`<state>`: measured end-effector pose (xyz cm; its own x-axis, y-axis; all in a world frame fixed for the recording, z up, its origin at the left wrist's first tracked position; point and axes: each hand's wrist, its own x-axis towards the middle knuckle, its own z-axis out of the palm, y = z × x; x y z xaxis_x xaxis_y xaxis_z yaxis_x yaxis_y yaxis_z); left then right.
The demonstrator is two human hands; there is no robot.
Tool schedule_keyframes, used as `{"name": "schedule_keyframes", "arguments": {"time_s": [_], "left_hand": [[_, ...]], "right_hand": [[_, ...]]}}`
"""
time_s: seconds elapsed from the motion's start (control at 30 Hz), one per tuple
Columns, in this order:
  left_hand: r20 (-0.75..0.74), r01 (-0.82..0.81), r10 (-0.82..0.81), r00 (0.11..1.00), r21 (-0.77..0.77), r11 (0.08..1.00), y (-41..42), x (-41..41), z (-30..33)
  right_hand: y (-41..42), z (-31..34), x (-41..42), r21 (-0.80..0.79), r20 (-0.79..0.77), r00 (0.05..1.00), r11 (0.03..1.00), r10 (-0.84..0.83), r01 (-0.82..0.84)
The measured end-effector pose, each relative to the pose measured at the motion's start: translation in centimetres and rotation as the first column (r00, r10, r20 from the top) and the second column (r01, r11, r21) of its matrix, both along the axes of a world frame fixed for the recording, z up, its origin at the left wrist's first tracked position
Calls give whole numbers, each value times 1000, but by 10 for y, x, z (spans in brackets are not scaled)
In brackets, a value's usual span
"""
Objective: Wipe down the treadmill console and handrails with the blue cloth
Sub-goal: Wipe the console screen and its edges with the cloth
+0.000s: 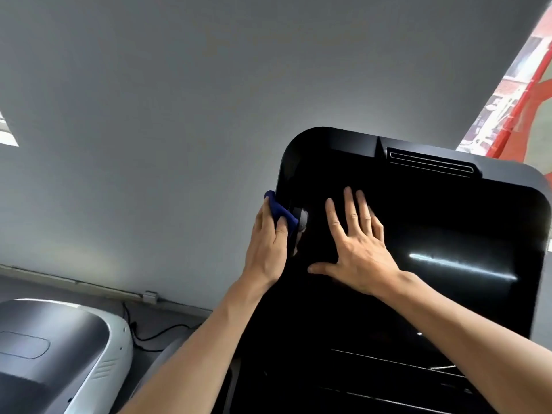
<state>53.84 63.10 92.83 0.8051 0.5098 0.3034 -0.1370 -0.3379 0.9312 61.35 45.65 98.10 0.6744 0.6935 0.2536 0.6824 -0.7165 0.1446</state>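
We grip the dark blue cloth in our left hand, wiping the glossy black treadmill console at its left edge; our right hand lies flat and released on it, bracing. Next, probably sweep the cloth across toward the console's middle.

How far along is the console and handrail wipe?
Done: nothing provable; the glossy console shows no wipe marks. In hand: left hand presses the blue cloth on the console's left edge, right hand flat on the screen. Left: handrails, not in view.
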Motion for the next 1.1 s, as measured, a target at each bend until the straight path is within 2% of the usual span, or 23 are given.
{"name": "schedule_keyframes", "arguments": {"time_s": [0.13, 0.23, 0.37, 0.53, 0.63, 0.77, 0.87, 0.93, 1.03, 1.1], "left_hand": [[36, -41, 39, 999, 50, 998, 22, 53, 69], [69, -39, 28, 997, 154, 987, 32, 79, 101], [76, -67, 52, 996, 204, 977, 27, 66, 88], [12, -62, 61, 998, 203, 977, 3, 12, 26], [-33, -83, 96, 995, 286, 955, 5, 19, 33], [-8, -162, 195, 981, 523, 837, 14, 60, 77], [45, -178, 220, 974, 752, 635, 21, 78, 95], [63, -163, 202, 977, 833, 529, 26, 76, 97], [71, -147, 178, 981, 873, 465, 27, 65, 92], [38, -118, 175, 984, 871, 476, 23, 55, 87]], "right_hand": [[-3, 1, 0, 2, 17, 1000, 1000, 6, -6], [-3, 1, 1, -3, 22, 1000, 1000, -3, 3], [-4, 3, -1, -8, 18, 1000, 1000, 11, -11], [-3, 1, 2, 3, 0, 1000, 1000, 28, -28], [-4, 0, 5, 6, 1, 999, 999, 48, -48], [-6, -3, 8, 17, 5, 999, 999, 52, -52], [-6, -4, 8, 29, 15, 999, 998, 48, -48], [-6, -3, 5, 32, 22, 998, 998, 57, -58], [-12, 2, 6, 63, 35, 995, 994, 90, -92], [-24, 6, 13, 91, 90, 987, 986, 130, -138]]}}
